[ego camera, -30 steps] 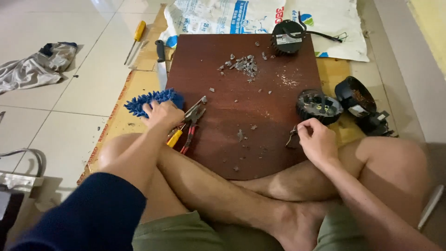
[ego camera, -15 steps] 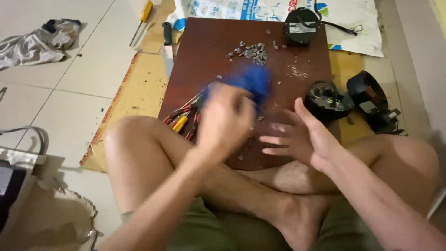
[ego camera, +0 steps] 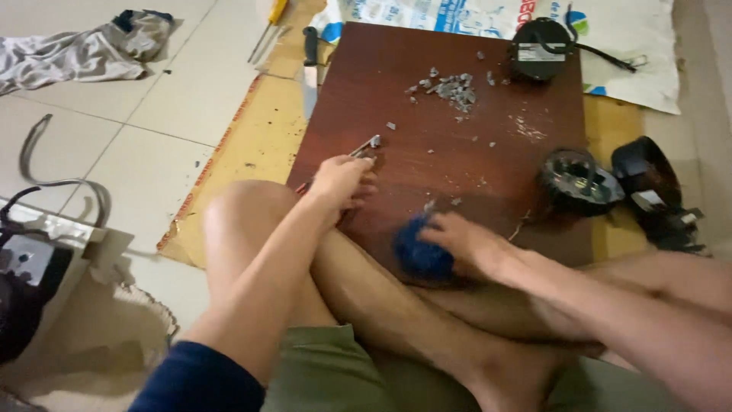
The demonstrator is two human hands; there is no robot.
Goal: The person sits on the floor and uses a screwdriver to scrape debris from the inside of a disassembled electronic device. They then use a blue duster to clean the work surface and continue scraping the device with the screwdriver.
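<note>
Head view: we see the dark reddish-brown wooden board (ego camera: 473,145) on yellow cardboard (ego camera: 252,152), serving as our bench on the floor. A round black motor housing (ego camera: 540,49) lies opened; grey metal fragments (ego camera: 451,88) are piled, with stray bits left to gather. Our right hand (ego camera: 465,244) grips the fuzzy blue cloth pad (ego camera: 421,255) at the near edge. Our left hand (ego camera: 341,181) closes on the slim steel pliers (ego camera: 364,146).

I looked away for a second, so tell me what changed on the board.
The blue fuzzy cloth went from the left hand at the board's left edge to the right hand near the knees. The left hand dropped onto the pliers. The grey scrap pile and black round parts stayed put.
</note>
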